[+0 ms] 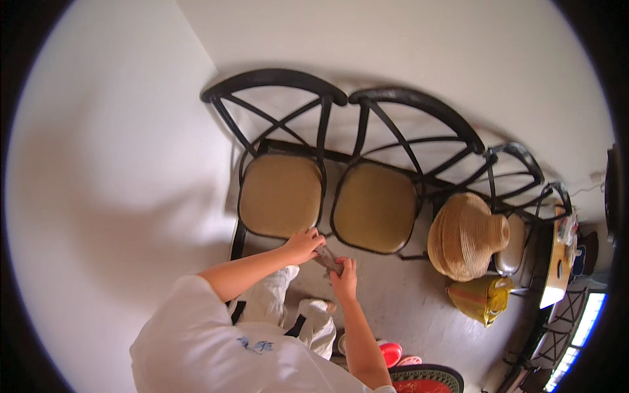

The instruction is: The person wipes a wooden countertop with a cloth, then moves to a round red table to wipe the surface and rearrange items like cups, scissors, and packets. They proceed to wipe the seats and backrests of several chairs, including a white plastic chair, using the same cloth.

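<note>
A small grey-brown strip that looks like crumpled cloth [329,260] is stretched between my two hands, above the floor in front of the chairs. My left hand [304,245] pinches its upper left end, close to the front edge of the left chair's tan seat [282,195]. At the lower right end, my right hand [344,278] has its fingers closed on the same strip. The second chair's olive-tan seat [375,207] lies just beyond my right hand. Exactly what the strip is cannot be made out.
Black cross-back chairs [419,98] line the wall. A woven straw hat [458,239] rests on the third one. Below it on the floor sits a yellow bag [481,298]. A table [557,268] stands far right. Red shoes [390,354] and a red-and-black mat [426,380] are near my right forearm.
</note>
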Demonstrator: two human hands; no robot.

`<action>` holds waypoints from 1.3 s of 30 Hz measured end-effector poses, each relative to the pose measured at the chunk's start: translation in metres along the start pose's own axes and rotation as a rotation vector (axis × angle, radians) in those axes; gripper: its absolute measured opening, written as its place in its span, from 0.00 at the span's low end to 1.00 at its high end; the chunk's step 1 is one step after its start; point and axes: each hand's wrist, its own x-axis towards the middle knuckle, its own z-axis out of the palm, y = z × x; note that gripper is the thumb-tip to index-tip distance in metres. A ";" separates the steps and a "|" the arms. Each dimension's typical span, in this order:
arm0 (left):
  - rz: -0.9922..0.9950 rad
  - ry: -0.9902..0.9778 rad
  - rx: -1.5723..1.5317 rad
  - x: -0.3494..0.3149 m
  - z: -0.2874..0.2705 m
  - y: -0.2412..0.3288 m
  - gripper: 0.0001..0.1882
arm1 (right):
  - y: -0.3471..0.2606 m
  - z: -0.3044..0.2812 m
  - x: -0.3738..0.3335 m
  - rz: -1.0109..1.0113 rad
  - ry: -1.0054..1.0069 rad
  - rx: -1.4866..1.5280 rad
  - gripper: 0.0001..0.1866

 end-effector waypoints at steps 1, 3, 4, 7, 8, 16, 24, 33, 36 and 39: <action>0.030 0.110 -0.049 0.008 -0.029 -0.022 0.19 | -0.028 0.003 0.028 -0.054 0.025 0.002 0.19; 0.012 0.283 -0.207 0.021 -0.083 -0.040 0.19 | -0.094 0.000 0.084 -0.229 0.079 0.061 0.21; -0.026 0.351 -0.302 0.032 -0.121 -0.040 0.18 | -0.121 -0.002 0.110 -0.307 0.103 0.089 0.21; -0.253 0.423 -0.783 0.070 -0.184 -0.073 0.15 | -0.209 -0.005 0.174 -0.498 0.004 0.253 0.22; -0.345 0.420 -0.972 0.081 -0.197 -0.087 0.15 | -0.234 -0.005 0.189 -0.503 -0.073 0.353 0.22; -0.045 1.059 -0.918 0.194 -0.257 -0.131 0.23 | -0.221 -0.028 0.345 -0.509 0.242 0.216 0.23; 0.019 0.946 0.087 0.285 -0.255 -0.111 0.25 | -0.225 -0.031 0.399 -0.705 0.339 -0.206 0.23; -0.028 0.774 0.402 0.228 -0.316 -0.245 0.32 | -0.270 0.011 0.434 -0.691 0.133 -0.523 0.39; -0.257 0.832 0.461 0.161 -0.333 -0.296 0.39 | -0.267 0.025 0.440 -0.655 0.113 -0.685 0.42; -0.417 0.913 0.558 0.123 -0.334 -0.315 0.42 | -0.260 0.029 0.443 -0.635 0.163 -0.721 0.43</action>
